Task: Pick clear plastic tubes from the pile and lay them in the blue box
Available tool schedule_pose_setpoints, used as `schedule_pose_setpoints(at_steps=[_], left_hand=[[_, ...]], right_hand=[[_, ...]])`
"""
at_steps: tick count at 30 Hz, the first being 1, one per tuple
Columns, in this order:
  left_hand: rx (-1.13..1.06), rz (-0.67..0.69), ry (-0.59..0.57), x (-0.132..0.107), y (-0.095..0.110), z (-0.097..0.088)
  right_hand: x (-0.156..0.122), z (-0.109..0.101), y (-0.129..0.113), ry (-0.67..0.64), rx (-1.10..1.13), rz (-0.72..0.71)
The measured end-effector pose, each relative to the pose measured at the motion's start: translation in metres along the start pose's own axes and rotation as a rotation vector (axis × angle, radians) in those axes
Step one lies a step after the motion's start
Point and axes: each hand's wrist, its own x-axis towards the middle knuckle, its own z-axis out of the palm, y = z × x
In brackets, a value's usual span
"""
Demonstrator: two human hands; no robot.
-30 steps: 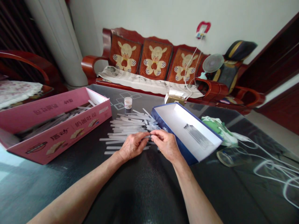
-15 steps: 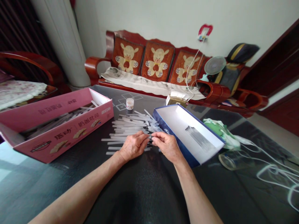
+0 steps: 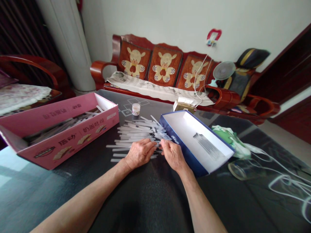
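Observation:
Many thin translucent white sticks (image 3: 134, 132), a few with dark ends, lie in a loose pile on the dark table. At the pile's near side, my left hand (image 3: 141, 152) is closed, its fingertips pinching what looks like one thin stick, mostly hidden by the fingers. Close on its right, my right hand (image 3: 173, 155) has thumb and fingers together at the stick's end; what they hold is too small to make out. The blue box (image 3: 188, 119) with a white inside stands right of my right hand, several slim grey sticks (image 3: 206, 144) lined up in it.
A long pink box (image 3: 80, 137) with more sticks stands at the left. A small white cup (image 3: 136, 109) is behind the pile, a tissue box (image 3: 183, 105) beyond the blue box. At the right lie a green-white packet (image 3: 229, 139), a glass jar (image 3: 240, 171) and white cables (image 3: 289, 184).
My right hand has shifted slightly right, its thumb now pointing up along the fingers. My left hand stays nearly in place. The whole view has dipped a little.

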Motion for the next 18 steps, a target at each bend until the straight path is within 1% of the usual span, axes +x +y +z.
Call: schedule_pose_setpoints(at_steps=[3, 6, 9, 12, 15, 18], left_hand=[[-0.005, -0.016, -0.002, 0.0003, 0.0000, -0.0007], [-0.020, -0.011, -0.001, 0.0002, 0.0004, -0.0009], [-0.038, 0.002, -0.004, -0.0001, 0.0004, -0.0003], [-0.044, -0.009, -0.012, -0.0004, 0.0000, 0.0003], [-0.038, -0.023, -0.011, -0.0006, -0.0003, 0.0006], [-0.036, -0.027, -0.014, -0.0006, 0.0000, 0.0007]], right_hand=[[-0.0009, -0.0043, -0.0030, -0.038, 0.025, -0.056], [-0.0006, -0.0053, -0.0058, -0.045, -0.014, -0.087], [0.0002, -0.0013, -0.0052, -0.030, -0.069, -0.043], [0.0001, 0.0009, -0.0031, -0.018, -0.044, 0.021], [-0.0006, -0.0025, -0.0029, -0.043, 0.020, -0.018], [-0.0007, -0.0047, -0.0036, -0.058, 0.007, -0.063]])
